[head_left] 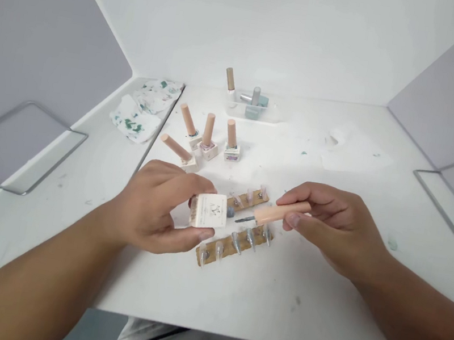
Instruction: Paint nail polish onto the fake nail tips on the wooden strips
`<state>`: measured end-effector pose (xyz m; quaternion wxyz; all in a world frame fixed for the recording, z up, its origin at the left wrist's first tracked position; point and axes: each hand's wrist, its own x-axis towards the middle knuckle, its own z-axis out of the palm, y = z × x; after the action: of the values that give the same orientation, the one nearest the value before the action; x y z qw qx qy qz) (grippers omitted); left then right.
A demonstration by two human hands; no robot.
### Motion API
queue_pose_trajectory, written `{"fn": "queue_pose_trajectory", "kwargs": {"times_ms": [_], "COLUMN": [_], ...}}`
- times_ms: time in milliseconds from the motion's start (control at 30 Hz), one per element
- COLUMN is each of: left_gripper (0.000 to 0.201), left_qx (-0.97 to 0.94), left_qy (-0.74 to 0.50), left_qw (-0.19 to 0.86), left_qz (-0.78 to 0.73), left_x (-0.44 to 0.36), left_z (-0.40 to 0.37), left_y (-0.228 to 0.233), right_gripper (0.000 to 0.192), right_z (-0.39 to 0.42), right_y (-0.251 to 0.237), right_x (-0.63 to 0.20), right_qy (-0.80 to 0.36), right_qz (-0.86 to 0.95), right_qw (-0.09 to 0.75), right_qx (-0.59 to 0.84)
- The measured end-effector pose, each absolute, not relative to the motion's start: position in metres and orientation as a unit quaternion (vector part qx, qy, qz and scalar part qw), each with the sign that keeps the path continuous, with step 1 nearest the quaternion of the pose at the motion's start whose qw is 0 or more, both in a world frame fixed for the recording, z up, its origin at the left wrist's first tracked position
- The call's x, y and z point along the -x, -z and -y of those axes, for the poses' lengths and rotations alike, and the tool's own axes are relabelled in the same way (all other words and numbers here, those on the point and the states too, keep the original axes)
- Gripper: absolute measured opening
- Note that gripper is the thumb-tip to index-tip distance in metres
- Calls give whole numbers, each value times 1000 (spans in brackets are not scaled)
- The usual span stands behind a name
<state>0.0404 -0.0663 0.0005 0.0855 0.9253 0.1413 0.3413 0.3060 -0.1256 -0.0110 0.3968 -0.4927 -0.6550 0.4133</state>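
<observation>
My left hand grips a small square white nail-polish bottle, tipped so its neck points right. My right hand holds the bottle's peach cap, whose brush points left, its tip close to the bottle's neck. Below both hands lie two brown strips carrying several clear false nail tips, some painted grey-blue.
Several more polish bottles with peach caps stand behind the hands. A clear tray with bottles sits at the back. Stained tissues lie at the left, a white sheet at the right. Metal frames flank both table sides.
</observation>
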Motion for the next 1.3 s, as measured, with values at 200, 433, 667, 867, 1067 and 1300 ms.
{"fn": "queue_pose_trajectory", "kwargs": {"times_ms": [200,433,667,867,1067,1300], "left_gripper": [21,21,23,25,26,26], "left_qx": [-929,-929,-927,-921,-923,-921], "left_qy": [-331,-327,-338,-351,-341,-349], "left_qw": [70,37,29,27,25,27], "left_qz": [-151,-166,-160,-167,-175,-171], "left_x": [-39,-39,-40,-40,-39,-39], "left_z": [67,72,74,74,73,72], "left_y": [-3,-1,-1,-2,-1,0], "right_gripper": [13,13,9,12,12,9], "right_z": [130,128,125,126,128,127], "right_y": [5,-1,-6,-8,-9,-12], "right_x": [-302,-290,-282,-282,-282,-281], "right_qy": [-340,-334,-271,-245,-259,-236], "right_qz": [770,799,811,830,849,849], "right_qw": [349,262,275,274,223,237], "right_qx": [413,426,440,419,402,410]}}
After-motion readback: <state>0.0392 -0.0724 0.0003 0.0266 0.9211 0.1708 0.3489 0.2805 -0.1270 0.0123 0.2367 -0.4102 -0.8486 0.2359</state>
